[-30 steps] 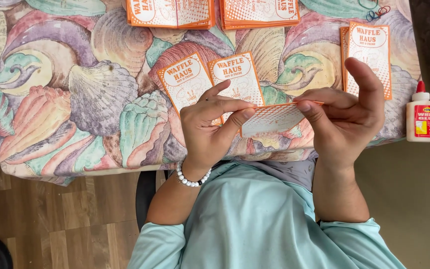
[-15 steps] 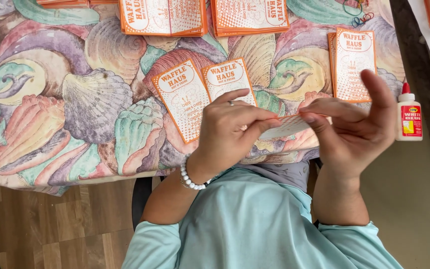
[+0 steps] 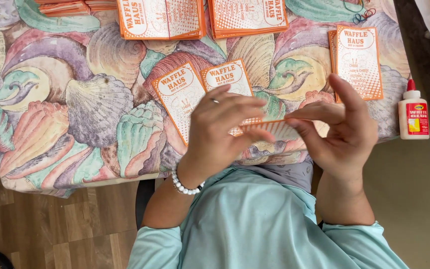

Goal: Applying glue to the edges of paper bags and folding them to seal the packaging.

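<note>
Both my hands hold one orange and white printed paper piece point(image 3: 274, 129) edge-on above the near edge of the table. My left hand point(image 3: 222, 132), with a ring and a white bead bracelet, pinches its left end. My right hand point(image 3: 342, 132) grips its right end with fingers spread upward. Two finished orange and white cards point(image 3: 180, 97) lie side by side on the shell-patterned tablecloth point(image 3: 90, 99) just behind my left hand.
A small stack of cards point(image 3: 357, 62) lies at the right. Two stacks of flat printed sheets point(image 3: 160, 20) sit at the far edge. A white glue bottle point(image 3: 413, 112) with a red cap stands right of the table. Wooden floor shows at left.
My hands and the paper piece have shifted slightly; my left fingers now spread over the piece's left end, and it is turned more edge-on.
</note>
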